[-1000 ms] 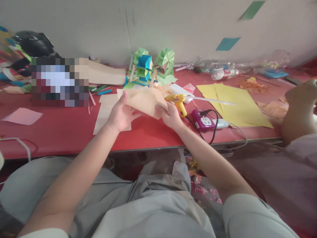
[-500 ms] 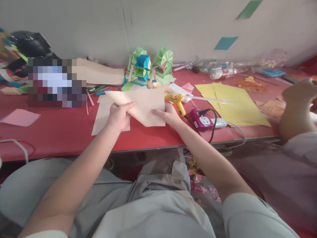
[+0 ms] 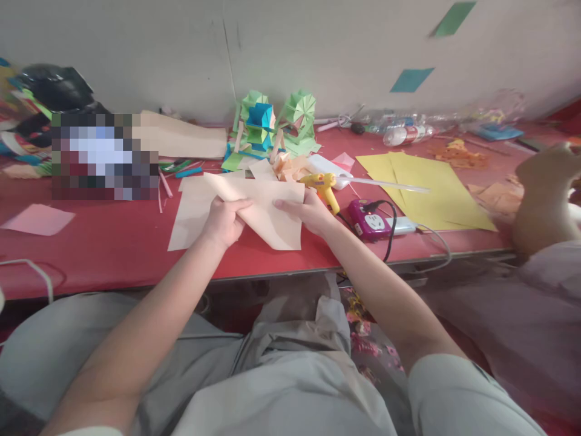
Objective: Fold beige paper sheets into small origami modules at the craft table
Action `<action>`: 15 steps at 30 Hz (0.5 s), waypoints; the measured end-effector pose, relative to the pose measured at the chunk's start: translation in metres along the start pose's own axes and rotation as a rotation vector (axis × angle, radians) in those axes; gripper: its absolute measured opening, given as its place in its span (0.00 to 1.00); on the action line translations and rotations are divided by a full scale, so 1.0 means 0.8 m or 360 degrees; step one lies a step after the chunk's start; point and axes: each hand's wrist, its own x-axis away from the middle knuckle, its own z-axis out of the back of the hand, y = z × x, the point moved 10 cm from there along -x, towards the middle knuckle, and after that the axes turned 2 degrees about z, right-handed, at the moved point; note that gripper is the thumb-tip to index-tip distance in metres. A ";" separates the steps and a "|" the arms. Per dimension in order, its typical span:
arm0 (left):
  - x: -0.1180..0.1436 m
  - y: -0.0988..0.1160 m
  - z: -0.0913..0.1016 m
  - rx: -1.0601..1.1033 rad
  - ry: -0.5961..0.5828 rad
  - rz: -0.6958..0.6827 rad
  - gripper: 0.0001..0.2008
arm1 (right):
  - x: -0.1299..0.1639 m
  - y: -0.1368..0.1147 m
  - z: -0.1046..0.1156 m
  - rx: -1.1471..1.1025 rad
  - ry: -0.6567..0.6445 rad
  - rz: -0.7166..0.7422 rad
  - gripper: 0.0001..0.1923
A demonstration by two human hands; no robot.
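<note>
Left hand: the left hand [image 3: 224, 221] pinches the near-left part of a pale peach, partly folded sheet of paper [image 3: 267, 209], thumb on top, fingers curled beneath.
Right hand: the right hand [image 3: 308, 212] holds the same sheet at its 3 o'clock edge, fingers laid flat on the upper face.
Where the sheet is: lifted a little over the front middle of the red cloth-covered tabletop [image 3: 104, 242], its pointed corner hanging toward 6 o'clock.
Sheet make: thin, matte, limp card-paper with a slanting fold line; a second flat peach sheet [image 3: 188, 218] lies under it at 9 o'clock.
Risk, crease: I'd say the fold could run crooked if the two hands pull unevenly, since the paper sags between them.
Risk, glue gun: a yellow plastic hot-glue gun [image 3: 323, 184] lies just beside the right hand at 1 o'clock; a brush against its nozzle might burn skin or smear the sheet.
Risk, cord: the black cord [image 3: 388, 233] from the purple plastic power socket [image 3: 368, 221] loops over the tabletop edge at 3 o'clock and could snag a forearm.
Other shapes: green and blue pleated paper models [image 3: 272, 124] stand at 12 o'clock; broad flat yellow paper sheets [image 3: 426, 188] lie at 2 o'clock.
Nearby: another person's bare arm [image 3: 544, 194] rests at the far right.
</note>
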 end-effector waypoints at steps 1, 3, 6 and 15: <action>0.000 -0.001 0.000 0.0027 0.0003 0.0003 0.28 | 0.001 0.000 -0.002 -0.0009 -0.0017 0.0006 0.30; -0.001 -0.001 0.000 0.0058 -0.0017 -0.0001 0.29 | 0.002 -0.001 -0.005 -0.0019 -0.0037 0.0018 0.30; -0.003 0.002 -0.006 0.0064 -0.0114 0.0004 0.27 | 0.003 -0.005 -0.006 -0.0012 -0.0035 0.0051 0.30; -0.015 0.002 0.017 -0.0125 -0.0015 0.0081 0.18 | 0.002 -0.019 0.027 0.0302 0.0339 0.0320 0.23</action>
